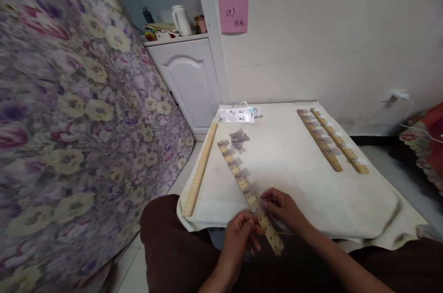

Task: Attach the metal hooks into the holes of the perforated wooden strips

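- Perforated strip point(242, 183), tan: ctr to lower ctr of frame, slanting from upper L to lower R; lower end juts past table's near edge, over the lap.
- L hand point(239, 232), lower ctr: fingers curled in, thumb & forefinger close tog. at strip's L edge; can't tell if clamped on it.
- R hand point(283, 207), just R of it: fingers bent, tips at strip's R edge nr a clear bit; can't tell if they pinch anything.
- Clear tabs stick out along strip's upper part; holes bare at btm end.
- Pile of small clear/grey pcs point(238, 139): just R of strip's top end, apart from both hands.
- Plain strip point(200, 170), w/ rows of holes: L side of table.
- Two tabbed strips point(320, 140), side by side: R side of table.
- Clear plastic pack point(236, 115): table's far edge, upper ctr.
- All on pale cloth point(284, 154).
- Pink note point(233, 12) w/ handwriting: wall, top ctr.
- White jug point(182, 20): cabinet top, upper L of ctr.
- Floral curtain point(83, 108): fills L side.
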A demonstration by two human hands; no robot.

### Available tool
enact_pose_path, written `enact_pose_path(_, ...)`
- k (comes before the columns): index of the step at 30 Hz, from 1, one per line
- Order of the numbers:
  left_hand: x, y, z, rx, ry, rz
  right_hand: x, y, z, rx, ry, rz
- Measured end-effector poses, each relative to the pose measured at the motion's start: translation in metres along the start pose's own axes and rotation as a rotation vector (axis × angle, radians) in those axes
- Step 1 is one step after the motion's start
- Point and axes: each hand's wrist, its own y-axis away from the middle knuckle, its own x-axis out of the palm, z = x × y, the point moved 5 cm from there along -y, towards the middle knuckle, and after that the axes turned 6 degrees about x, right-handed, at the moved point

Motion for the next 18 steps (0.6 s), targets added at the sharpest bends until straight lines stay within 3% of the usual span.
enact_pose_path(7,-0.015,-0.002,0.003,0.077,-0.151,-0.008,0.000,-0.007,0.002,0.007,0.099,-0.009)
enact_pose_path(13,-0.025,0.005,-0.022,0.327,-0.418,-0.116,-0.001,-0.006,0.001,0.012,0.153,-0.005)
enact_pose_path(18,-0.021,0.008,-0.033,0.543,-0.598,-0.070,-0.004,-0.006,0.001,-0.025,0.225,-0.025)
